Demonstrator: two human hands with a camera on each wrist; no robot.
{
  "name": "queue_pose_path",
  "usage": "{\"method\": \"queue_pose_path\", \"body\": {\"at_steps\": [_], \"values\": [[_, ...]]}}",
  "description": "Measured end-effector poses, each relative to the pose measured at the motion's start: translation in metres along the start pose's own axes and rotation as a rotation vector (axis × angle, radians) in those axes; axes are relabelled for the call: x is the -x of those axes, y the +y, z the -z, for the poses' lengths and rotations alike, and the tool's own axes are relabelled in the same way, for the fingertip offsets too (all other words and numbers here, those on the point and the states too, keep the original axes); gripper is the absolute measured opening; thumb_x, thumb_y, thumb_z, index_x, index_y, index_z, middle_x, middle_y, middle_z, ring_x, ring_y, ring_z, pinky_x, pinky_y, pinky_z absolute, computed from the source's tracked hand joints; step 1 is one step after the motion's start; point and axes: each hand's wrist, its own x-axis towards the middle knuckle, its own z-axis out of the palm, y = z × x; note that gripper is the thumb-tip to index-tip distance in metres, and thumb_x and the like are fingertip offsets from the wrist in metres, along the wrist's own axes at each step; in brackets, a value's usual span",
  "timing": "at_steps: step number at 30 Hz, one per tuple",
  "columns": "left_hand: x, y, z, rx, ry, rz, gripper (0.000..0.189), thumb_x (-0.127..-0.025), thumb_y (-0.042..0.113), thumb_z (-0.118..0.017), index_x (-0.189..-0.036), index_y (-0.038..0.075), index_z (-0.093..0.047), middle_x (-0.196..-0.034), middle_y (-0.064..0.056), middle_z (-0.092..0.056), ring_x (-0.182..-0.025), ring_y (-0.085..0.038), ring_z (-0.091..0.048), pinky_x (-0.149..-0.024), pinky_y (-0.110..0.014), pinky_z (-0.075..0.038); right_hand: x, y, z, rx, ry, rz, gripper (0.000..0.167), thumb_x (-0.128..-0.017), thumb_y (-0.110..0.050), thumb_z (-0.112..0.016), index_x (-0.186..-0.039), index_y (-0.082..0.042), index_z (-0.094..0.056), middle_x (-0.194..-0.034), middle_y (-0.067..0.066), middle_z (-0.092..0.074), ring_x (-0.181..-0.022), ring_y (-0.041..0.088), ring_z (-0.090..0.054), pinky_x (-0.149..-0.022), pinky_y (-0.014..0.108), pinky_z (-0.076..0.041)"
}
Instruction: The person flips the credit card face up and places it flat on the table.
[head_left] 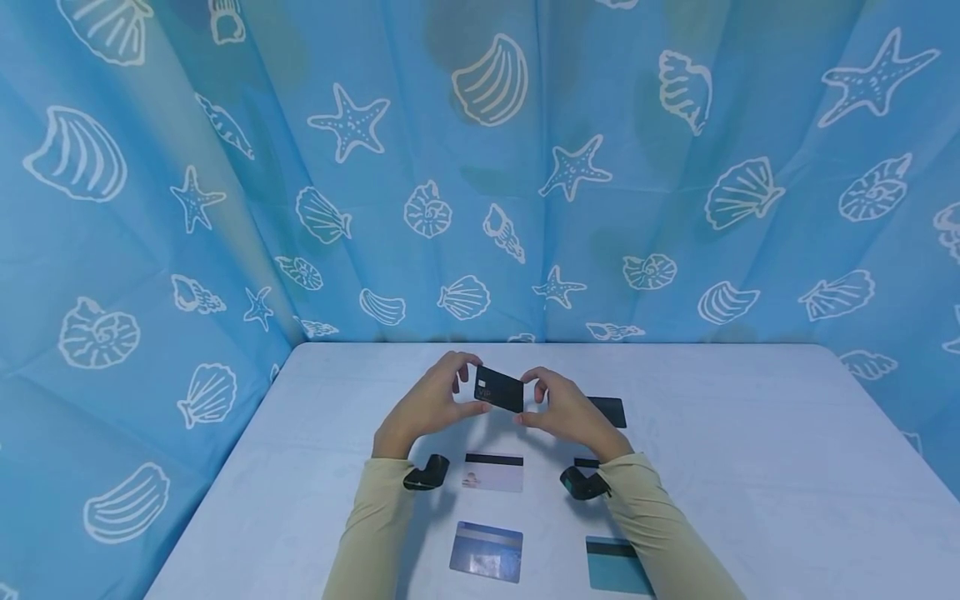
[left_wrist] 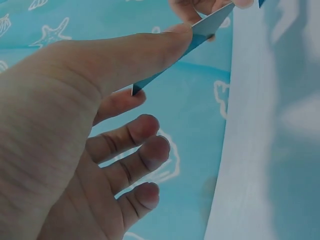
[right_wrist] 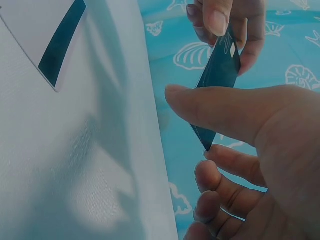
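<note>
A black card (head_left: 498, 389) with a small chip and "VIP" lettering is held up above the far part of the table. My left hand (head_left: 431, 404) pinches its left end between thumb and index finger; the other fingers are spread apart in the left wrist view. At the opposite end my right hand (head_left: 566, 408) grips the card by its corners, thumb below and index finger above in the head view. In the right wrist view, the card (right_wrist: 220, 75) is seen slantwise, chip end by the left hand.
On the white table (head_left: 750, 467) lie a pale card with a dark stripe (head_left: 492, 477), a blue card (head_left: 486, 554) and a teal card (head_left: 615, 568). The right arm partly covers another black card (head_left: 613, 411) and a striped card (head_left: 585, 462). A blue shell-patterned curtain (head_left: 525, 183) hangs behind.
</note>
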Motion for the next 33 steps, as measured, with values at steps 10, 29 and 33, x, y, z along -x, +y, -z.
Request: {"method": "queue_pose_path", "body": {"at_steps": [10, 29, 33], "values": [[0.000, -0.002, 0.002, -0.033, -0.031, 0.038, 0.064, -0.086, 0.031, -0.086, -0.140, 0.013, -0.057, -0.109, -0.006, -0.057, -0.095, -0.023, -0.054, -0.077, -0.032, -0.048, -0.001, 0.003, 0.000, -0.005, -0.004, 0.000, 0.065, -0.084, -0.028, -0.087, -0.139, -0.011, -0.056, -0.099, 0.008, -0.057, -0.082, 0.019, -0.051, -0.068, 0.032, -0.042], [0.001, -0.012, -0.001, -0.048, -0.084, 0.089, 0.062, -0.087, 0.031, -0.084, -0.140, 0.013, -0.059, -0.112, -0.008, -0.059, -0.093, -0.021, -0.054, -0.080, -0.036, -0.049, -0.001, 0.004, -0.003, -0.014, -0.009, -0.011, 0.062, -0.083, -0.024, -0.088, -0.136, -0.009, -0.059, -0.097, 0.009, -0.057, -0.078, 0.018, -0.050, -0.066, 0.031, -0.040], [0.001, -0.012, -0.002, -0.067, -0.101, 0.117, 0.062, -0.086, 0.031, -0.084, -0.140, 0.013, -0.059, -0.114, -0.009, -0.061, -0.095, -0.021, -0.055, -0.082, -0.037, -0.051, -0.001, 0.004, -0.005, -0.018, -0.015, -0.015, 0.062, -0.083, -0.025, -0.088, -0.136, -0.009, -0.059, -0.097, 0.008, -0.057, -0.076, 0.017, -0.050, -0.066, 0.031, -0.041]]}}
